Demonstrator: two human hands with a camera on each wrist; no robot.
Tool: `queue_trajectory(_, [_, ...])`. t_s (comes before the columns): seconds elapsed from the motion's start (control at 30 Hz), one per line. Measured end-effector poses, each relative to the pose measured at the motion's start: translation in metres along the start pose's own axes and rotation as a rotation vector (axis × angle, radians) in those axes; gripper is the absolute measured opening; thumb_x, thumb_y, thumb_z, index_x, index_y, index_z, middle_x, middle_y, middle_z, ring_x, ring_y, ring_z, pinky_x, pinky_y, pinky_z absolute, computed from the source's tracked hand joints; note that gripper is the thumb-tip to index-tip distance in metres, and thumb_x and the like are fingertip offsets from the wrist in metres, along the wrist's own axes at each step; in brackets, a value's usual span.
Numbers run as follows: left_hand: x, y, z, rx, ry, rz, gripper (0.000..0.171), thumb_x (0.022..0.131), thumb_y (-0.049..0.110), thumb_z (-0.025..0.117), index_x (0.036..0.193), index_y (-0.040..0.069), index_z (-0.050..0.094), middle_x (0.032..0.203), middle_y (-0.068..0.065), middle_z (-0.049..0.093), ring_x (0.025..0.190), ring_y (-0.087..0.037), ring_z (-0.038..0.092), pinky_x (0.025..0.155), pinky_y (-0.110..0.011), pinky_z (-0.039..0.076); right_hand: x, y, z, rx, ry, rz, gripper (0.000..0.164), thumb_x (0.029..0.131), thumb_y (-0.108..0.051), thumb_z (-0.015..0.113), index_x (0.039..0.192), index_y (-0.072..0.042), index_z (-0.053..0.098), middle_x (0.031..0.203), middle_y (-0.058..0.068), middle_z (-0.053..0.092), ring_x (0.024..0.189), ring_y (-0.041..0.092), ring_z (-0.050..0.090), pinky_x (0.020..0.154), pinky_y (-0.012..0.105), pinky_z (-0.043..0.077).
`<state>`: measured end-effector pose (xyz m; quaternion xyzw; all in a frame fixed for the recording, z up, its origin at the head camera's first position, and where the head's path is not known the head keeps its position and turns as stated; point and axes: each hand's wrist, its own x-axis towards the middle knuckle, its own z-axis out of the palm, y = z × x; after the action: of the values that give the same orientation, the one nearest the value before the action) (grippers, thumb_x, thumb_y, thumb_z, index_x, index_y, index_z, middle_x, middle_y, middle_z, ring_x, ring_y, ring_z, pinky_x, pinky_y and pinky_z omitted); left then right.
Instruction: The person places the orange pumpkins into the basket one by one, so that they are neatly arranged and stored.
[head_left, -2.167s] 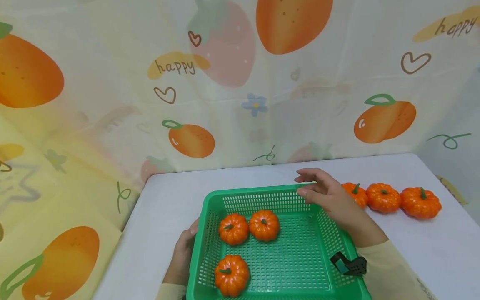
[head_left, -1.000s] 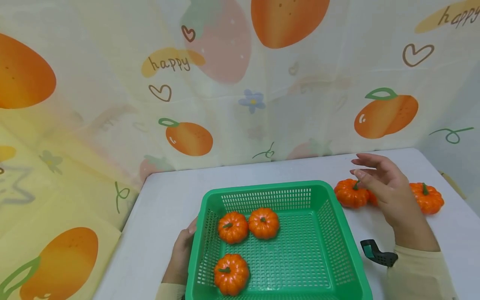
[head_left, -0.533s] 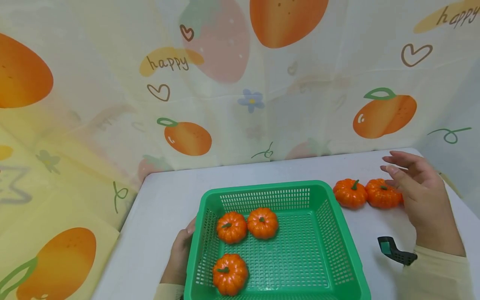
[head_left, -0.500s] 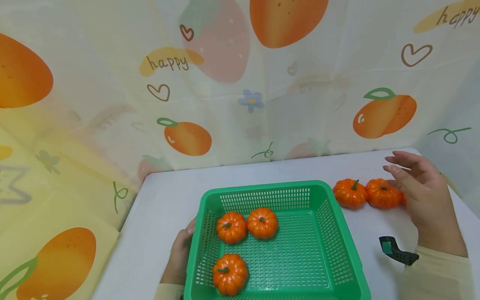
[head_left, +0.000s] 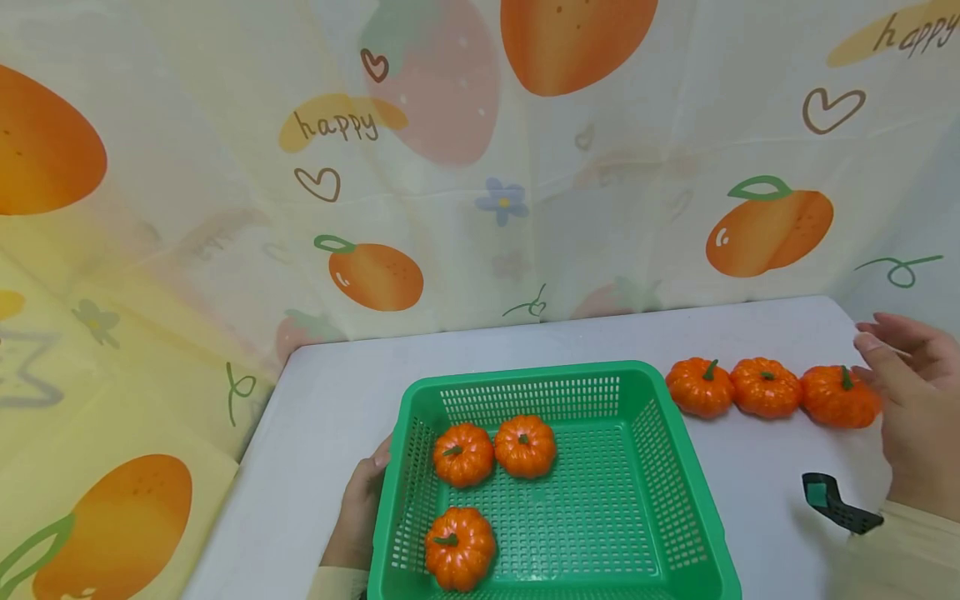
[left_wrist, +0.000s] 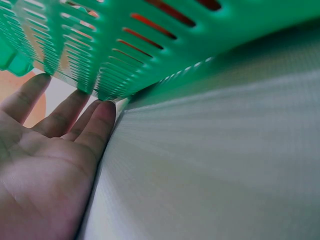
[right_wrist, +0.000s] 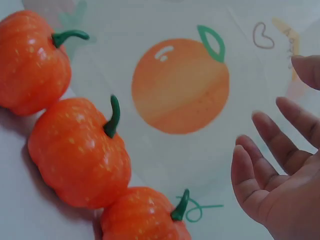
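A green plastic basket with slotted walls holds 3 small orange pumpkins; one pumpkin sits apart, nearer me. At the basket's left wall, my left hand rests with its fingertips against the slots, palm uncovered in the left wrist view. To the right of the basket, a row of 3 more pumpkins stands on the table: a left one, a middle one and a right one. Beside the right pumpkin, my right hand hovers with fingers loosely bent and holds nothing.
The white table ends at a cloth backdrop printed with fruit. A black strap piece juts from my right wrist.
My right hand has moved right from above the basket, past the row of pumpkins to beyond its right end. My left hand stays at the basket, and the pumpkins inside have not shifted.
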<state>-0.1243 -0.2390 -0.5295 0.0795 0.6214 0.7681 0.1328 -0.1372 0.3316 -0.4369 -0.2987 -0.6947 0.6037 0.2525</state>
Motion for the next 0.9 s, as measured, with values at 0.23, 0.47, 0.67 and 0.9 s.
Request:
queue_trajectory(0.23, [0.001, -0.001, 0.002, -0.006, 0.023, 0.034, 0.072, 0.107, 0.041, 0.029, 0.173, 0.011, 0.028, 0.171, -0.025, 0.031, 0.151, -0.053, 0.039, 0.106, -0.055, 0.048, 0.01, 0.01, -0.009, 0.051, 0.114, 0.036, 0.044, 0.108, -0.039, 0.066, 0.15, -0.027, 0.066, 0.147, -0.008, 0.063, 0.118, 0.001, 0.055, 0.119, 0.025, 0.034])
queue_trajectory(0.47, [0.0, -0.002, 0.002, -0.025, 0.012, 0.03, 0.073, 0.108, 0.042, 0.03, 0.173, 0.011, 0.026, 0.172, -0.025, 0.029, 0.153, -0.053, 0.034, 0.108, -0.055, 0.046, 0.025, 0.032, -0.015, -0.294, -0.042, 0.225, 0.063, 0.112, -0.046, 0.059, 0.17, -0.039, 0.036, 0.177, -0.004, 0.028, 0.16, 0.03, 0.024, 0.125, 0.049, 0.027])
queue_trajectory(0.67, [-0.001, 0.0, 0.0, -0.021, 0.018, 0.0, 0.074, 0.107, 0.042, 0.03, 0.174, 0.01, 0.023, 0.17, -0.027, 0.029, 0.152, -0.052, 0.036, 0.109, -0.054, 0.047, 0.034, 0.054, -0.015, -0.319, -0.137, 0.247, 0.069, 0.112, -0.044, 0.059, 0.173, -0.033, 0.029, 0.18, 0.01, 0.016, 0.156, 0.041, 0.021, 0.125, 0.043, 0.029])
queue_trajectory(0.9, [0.0, 0.0, 0.001, -0.024, 0.02, -0.011, 0.074, 0.107, 0.041, 0.03, 0.174, 0.009, 0.022, 0.17, -0.028, 0.028, 0.152, -0.052, 0.037, 0.11, -0.055, 0.047, 0.04, 0.074, -0.012, -0.141, -0.105, 0.362, 0.079, 0.106, -0.051, 0.068, 0.172, -0.034, 0.029, 0.176, 0.006, 0.018, 0.151, 0.024, 0.032, 0.123, 0.034, 0.029])
